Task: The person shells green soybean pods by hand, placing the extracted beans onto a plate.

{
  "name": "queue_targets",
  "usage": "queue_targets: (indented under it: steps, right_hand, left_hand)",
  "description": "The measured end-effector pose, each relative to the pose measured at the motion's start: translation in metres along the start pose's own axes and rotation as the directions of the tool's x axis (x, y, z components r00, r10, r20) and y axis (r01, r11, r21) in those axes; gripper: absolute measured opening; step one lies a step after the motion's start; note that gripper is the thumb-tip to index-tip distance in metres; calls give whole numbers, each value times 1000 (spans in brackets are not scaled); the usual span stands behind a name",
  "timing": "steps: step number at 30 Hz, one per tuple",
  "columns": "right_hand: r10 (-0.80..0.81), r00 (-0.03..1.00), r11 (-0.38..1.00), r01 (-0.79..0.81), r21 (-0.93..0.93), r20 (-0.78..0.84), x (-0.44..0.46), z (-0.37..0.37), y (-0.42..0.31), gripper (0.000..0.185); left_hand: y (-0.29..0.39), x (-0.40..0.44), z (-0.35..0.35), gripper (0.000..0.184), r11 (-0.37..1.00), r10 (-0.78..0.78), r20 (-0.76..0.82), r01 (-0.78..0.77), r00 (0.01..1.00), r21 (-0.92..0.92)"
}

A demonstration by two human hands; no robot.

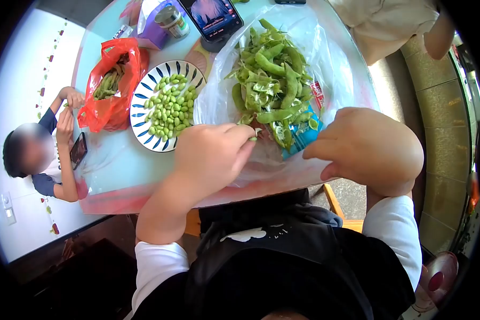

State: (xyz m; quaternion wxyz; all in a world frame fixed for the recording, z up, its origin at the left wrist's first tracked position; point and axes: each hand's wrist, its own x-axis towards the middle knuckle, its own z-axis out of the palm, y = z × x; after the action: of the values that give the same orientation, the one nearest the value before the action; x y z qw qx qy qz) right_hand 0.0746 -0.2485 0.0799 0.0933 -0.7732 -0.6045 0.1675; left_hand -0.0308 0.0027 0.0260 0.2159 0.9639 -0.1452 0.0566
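My left hand (213,152) pinches a small green bean (253,138) between thumb and fingertip, at the near edge of a clear plastic bag. Green bean pods (282,69) and split, emptied shells are heaped on that plastic bag (330,53). To the right of the heap, my right hand (357,146) hovers with index finger and thumb apart; nothing shows between them. Left of the bag, a white plate (140,128) with dark blue strokes round its rim carries many shelled green beans (170,109), partly behind my left wrist.
A red plastic bag (98,114) of pods stands beside the plate. Another person (64,114) sits at the left with a phone (79,151) near them. At the back are a propped phone (212,18), a jar (172,22) and a purple box (152,40). Someone else's arm (439,37) shows top right.
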Motion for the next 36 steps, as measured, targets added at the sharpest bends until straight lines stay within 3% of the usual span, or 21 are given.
queue_targets:
  steps: [1,4,7,8,14,17,21,26,30,33,34,36]
  right_hand:
    - [25,998,1000,-26,-10,-65,1,0,-1,28]
    - [31,955,960,54,276,-294,15,-1,5,34]
    - [134,873,832,158,531,-468,36,6,-6,38]
    - [125,860,810,200,552,-495,41,9,-9,35]
    - [-50,753,889,333,314,-656,57,31,-12,30]
    - [-79,692,917,332,219,-718,61,32,-14,27]
    - [-131,643,935,334,121,-755,60,34,-15,23]
    - [-198,634,943,331,31,-747,61,31,-15,22]
    - [-99,684,949,283,138,-722,63,30,-17,20]
    - [-8,700,948,234,218,-714,62,27,-15,11]
    - [-2,710,947,227,226,-704,60,25,-13,9]
    - [-4,708,953,216,211,-706,58,24,-11,7]
  left_hand:
    - [-1,0,-7,21,995,-18,-5,17,1000,-103]
    - [-4,4,-25,28,904,-28,-14,19,999,-426]
    - [-2,-1,-11,26,573,-200,6,122,980,-811]
    - [-1,-2,-11,21,486,-231,64,172,971,-857]
    - [6,0,-10,12,212,-267,221,281,938,-936]
    - [0,-2,-7,13,374,-244,166,251,955,-893]
    - [-1,-3,-8,13,310,-224,129,196,966,-930]
    - [1,-1,-12,17,152,-220,252,288,942,-945]
    - [4,0,-9,8,188,-245,138,186,960,-964]
    - [-11,-7,-10,5,474,-248,-108,24,963,-880]
    - [-13,-6,-15,8,700,-242,-240,-2,940,-714]
    - [-23,-3,-25,7,901,-246,-371,70,896,-428]
